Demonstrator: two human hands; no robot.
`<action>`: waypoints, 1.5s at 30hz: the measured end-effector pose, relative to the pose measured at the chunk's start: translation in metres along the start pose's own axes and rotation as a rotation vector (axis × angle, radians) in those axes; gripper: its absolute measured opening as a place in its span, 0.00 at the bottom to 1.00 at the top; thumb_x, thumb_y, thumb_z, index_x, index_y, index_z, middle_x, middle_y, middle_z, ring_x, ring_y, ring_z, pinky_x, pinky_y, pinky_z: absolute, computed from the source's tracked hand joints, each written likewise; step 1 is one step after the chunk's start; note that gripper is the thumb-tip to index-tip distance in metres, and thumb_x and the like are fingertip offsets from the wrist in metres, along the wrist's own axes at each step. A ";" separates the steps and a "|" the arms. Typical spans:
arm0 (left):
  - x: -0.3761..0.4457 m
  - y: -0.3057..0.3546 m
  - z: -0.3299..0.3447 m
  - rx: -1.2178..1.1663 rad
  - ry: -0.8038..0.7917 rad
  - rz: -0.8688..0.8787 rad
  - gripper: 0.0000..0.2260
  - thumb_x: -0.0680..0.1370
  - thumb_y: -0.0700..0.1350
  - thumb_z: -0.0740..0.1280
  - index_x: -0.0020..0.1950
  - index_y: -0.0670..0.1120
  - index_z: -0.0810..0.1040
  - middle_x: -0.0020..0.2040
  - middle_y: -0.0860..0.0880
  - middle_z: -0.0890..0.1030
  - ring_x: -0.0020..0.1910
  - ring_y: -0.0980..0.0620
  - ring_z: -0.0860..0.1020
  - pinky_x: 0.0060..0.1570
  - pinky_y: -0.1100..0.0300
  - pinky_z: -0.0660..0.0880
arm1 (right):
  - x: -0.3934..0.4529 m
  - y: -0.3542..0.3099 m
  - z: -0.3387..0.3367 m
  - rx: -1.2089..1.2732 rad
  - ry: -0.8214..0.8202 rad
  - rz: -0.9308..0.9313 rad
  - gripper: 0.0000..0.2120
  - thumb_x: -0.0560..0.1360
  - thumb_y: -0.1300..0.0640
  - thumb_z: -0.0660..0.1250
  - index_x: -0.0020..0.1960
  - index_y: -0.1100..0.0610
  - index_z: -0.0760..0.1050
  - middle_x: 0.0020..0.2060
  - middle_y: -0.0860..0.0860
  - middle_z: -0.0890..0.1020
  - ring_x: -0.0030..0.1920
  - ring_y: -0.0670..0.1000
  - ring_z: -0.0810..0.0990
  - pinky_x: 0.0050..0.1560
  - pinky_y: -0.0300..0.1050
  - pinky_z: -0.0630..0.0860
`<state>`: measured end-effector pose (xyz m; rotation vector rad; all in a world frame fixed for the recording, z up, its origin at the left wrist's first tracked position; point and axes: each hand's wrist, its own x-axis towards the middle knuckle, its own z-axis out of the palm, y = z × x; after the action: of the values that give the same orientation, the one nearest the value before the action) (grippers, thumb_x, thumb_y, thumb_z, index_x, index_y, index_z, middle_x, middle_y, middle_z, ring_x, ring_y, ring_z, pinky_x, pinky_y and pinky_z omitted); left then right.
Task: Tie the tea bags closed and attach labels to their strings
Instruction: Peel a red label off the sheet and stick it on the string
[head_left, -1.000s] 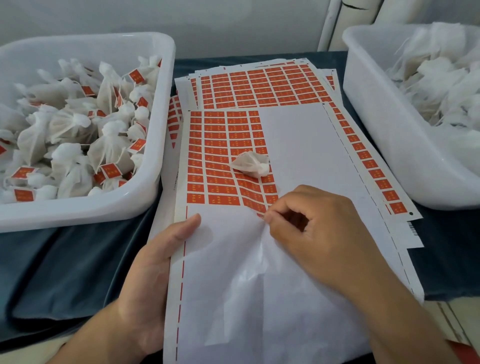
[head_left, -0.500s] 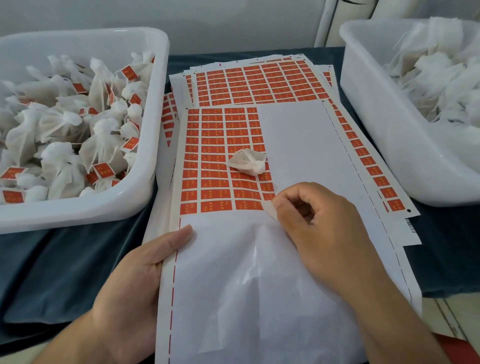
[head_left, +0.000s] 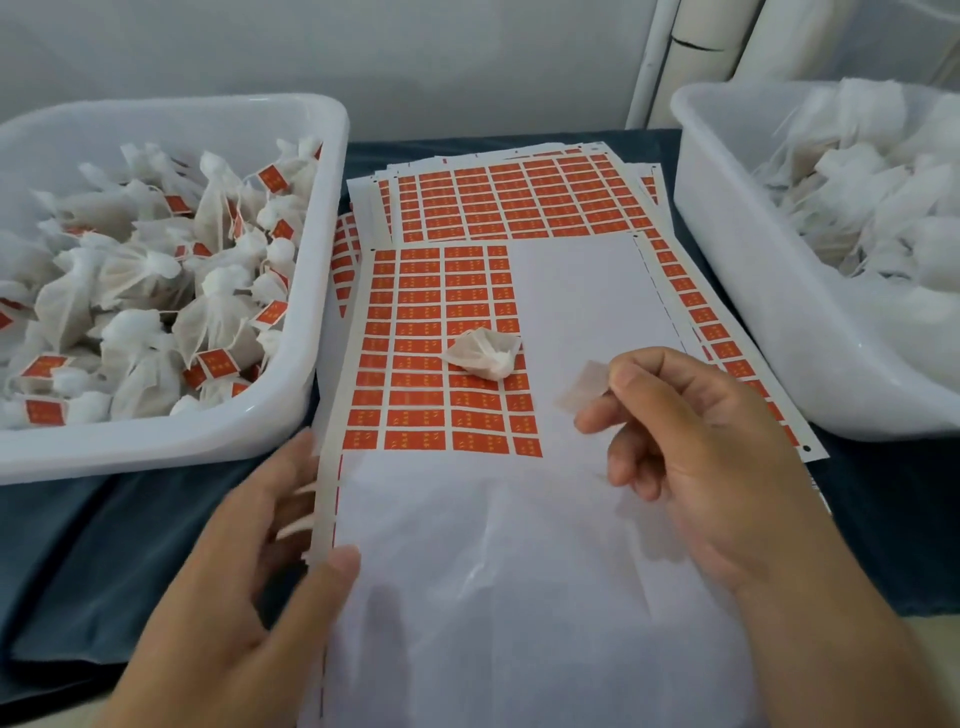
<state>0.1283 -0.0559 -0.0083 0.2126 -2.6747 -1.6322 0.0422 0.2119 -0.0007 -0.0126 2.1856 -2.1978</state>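
Nearest the camera, the left hand (head_left: 244, 566) lies at the left edge of the label sheet (head_left: 467, 545), fingers loosely spread and mostly straight, the thumb resting on the white backing paper; its grip is open and holds nothing. The edge of the sheet sits between thumb and fingers, though motion blur hides whether the fingertips touch it.

To the right, the right hand (head_left: 701, 457) hovers just above the sheet, its grip narrow: thumb and forefinger pinch a small peeled label (head_left: 584, 387), which shows pale and blurred, its back turned toward the camera. The other fingers curl loosely beneath.

The sheet is glossy white backing, bare and slightly creased in its near half and right part, with a block of small orange-red rectangular labels in tidy rows on its left part. On that block lies a single tea bag (head_left: 483, 353), a crumpled pouch of thin off-white filter paper, apart from both hands.

Beyond it, more label sheets (head_left: 519, 197) lie fanned in a stack on the bench (head_left: 104, 545), which is covered in dark blue cloth.

On the left stands a white plastic tub (head_left: 291, 415) with rounded corners, full of tied bags bearing orange labels. On the right, a second white tub (head_left: 753, 312) holds loose, fluffy white bags.
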 end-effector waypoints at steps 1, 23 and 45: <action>-0.004 0.001 0.001 0.154 0.035 0.136 0.24 0.75 0.64 0.68 0.70 0.75 0.67 0.66 0.66 0.77 0.61 0.67 0.78 0.55 0.60 0.76 | 0.002 -0.002 -0.001 0.016 0.003 -0.009 0.12 0.71 0.38 0.67 0.43 0.44 0.82 0.41 0.50 0.87 0.28 0.46 0.80 0.26 0.34 0.72; 0.119 0.064 0.073 0.710 -0.078 0.261 0.23 0.80 0.69 0.52 0.75 0.71 0.55 0.62 0.64 0.80 0.43 0.60 0.81 0.38 0.63 0.78 | 0.023 -0.011 -0.002 0.078 0.053 -0.143 0.09 0.70 0.42 0.71 0.44 0.47 0.81 0.42 0.54 0.86 0.34 0.51 0.83 0.32 0.37 0.77; 0.176 0.065 0.081 -0.297 0.138 0.215 0.11 0.79 0.45 0.73 0.57 0.60 0.82 0.51 0.65 0.84 0.49 0.64 0.84 0.45 0.71 0.80 | 0.119 -0.042 0.006 -0.434 -0.201 -0.446 0.06 0.83 0.58 0.60 0.50 0.48 0.70 0.36 0.46 0.80 0.35 0.52 0.81 0.36 0.40 0.79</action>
<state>-0.0592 0.0250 0.0002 0.0316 -2.2317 -1.8385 -0.0776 0.2018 0.0390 -0.7635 2.6772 -1.7246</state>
